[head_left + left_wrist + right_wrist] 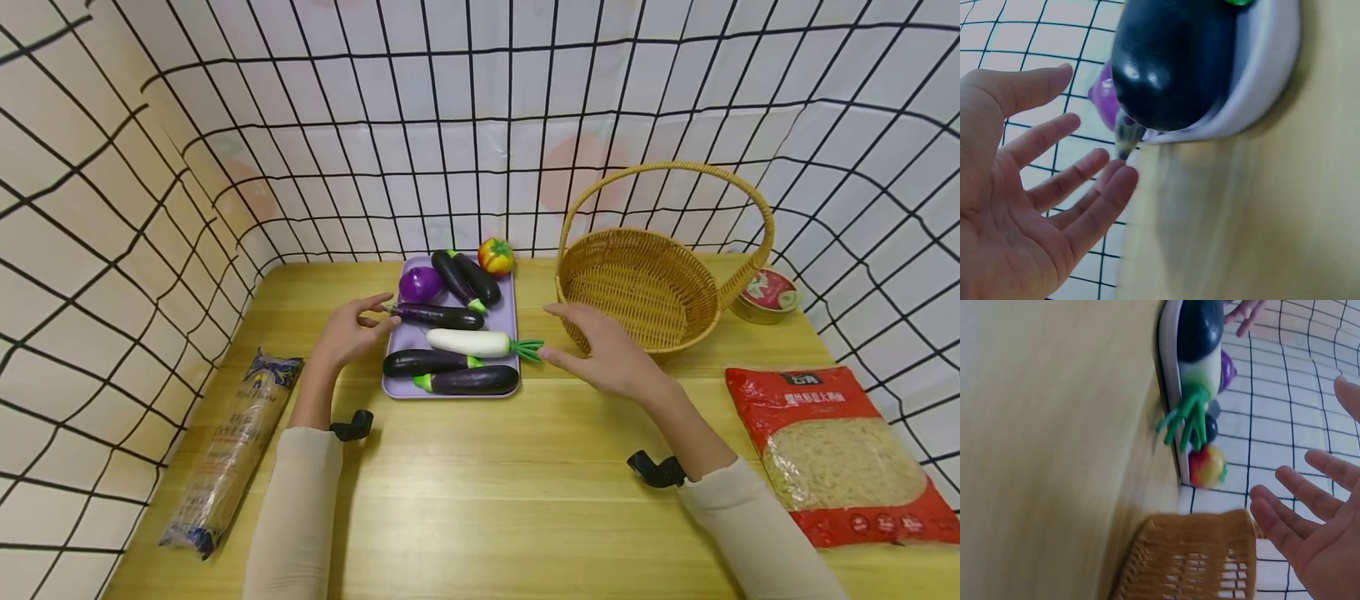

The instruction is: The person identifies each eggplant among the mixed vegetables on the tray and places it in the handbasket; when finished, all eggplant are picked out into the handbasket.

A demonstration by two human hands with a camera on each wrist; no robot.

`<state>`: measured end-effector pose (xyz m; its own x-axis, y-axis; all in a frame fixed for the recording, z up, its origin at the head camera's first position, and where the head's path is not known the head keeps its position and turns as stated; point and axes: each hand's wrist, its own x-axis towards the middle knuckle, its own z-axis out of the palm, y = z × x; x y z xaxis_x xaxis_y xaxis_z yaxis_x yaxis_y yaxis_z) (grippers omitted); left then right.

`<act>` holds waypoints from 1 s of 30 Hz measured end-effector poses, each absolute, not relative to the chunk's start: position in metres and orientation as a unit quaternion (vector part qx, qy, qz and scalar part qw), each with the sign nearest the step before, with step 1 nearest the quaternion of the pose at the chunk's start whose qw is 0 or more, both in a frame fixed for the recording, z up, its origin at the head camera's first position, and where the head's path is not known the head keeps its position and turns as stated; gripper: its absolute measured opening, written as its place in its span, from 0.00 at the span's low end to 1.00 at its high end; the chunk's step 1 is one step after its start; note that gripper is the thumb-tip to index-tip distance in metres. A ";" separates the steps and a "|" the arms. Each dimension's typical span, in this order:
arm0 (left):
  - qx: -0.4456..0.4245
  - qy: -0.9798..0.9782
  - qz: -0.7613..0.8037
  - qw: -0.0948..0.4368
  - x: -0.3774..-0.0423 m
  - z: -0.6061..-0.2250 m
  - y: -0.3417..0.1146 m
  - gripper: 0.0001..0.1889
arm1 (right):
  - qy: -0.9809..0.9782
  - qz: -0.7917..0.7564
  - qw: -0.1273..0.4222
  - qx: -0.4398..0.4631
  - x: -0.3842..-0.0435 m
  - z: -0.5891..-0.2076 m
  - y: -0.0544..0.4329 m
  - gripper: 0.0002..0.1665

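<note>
Red packet (pixel 840 458), right side of counter (pixel 480 500): pale Chinese characters on the red band, too small to read surely. Long clear packet (pixel 236 450), left side: blue ends, printing not legible. Red-lidded tin (pixel 771 292): lid marks unreadable; its left edge is overlapped by the wicker basket (pixel 637 279).

Obscured: right wrist view cuts off the basket at the bottom edge; left wrist view crops the nearest eggplant, with the purple onion (pixel 422 285) partly behind it.

Lilac tray (pixel 507 312) on counter, between the hands, carrying onion, white radish (pixel 468 342) and five eggplants; red-yellow vegetable (pixel 496 256) at its far right corner.

Left hand (pixel 348 332): fingers apart, beside the stem of the middle eggplant (pixel 438 316); contact cannot be told. Right hand (pixel 607 350): fingers apart, holding nothing, near the radish's green leaves and in front of the basket.
</note>
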<state>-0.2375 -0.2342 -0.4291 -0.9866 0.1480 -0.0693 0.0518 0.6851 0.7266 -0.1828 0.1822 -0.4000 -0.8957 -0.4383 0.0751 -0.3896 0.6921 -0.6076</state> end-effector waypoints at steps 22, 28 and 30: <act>0.007 0.880 0.462 0.110 -0.238 -0.464 -0.237 0.24 | 0.864 -0.421 0.101 -0.256 -0.182 -0.440 0.142 0.36; 0.016 0.886 0.452 0.100 -0.238 -0.472 -0.242 0.27 | 0.871 -0.404 0.102 -0.259 -0.182 -0.446 0.131 0.35; 0.008 0.884 0.457 0.100 -0.239 -0.474 -0.244 0.27 | 0.876 -0.391 0.104 -0.261 -0.181 -0.447 0.127 0.35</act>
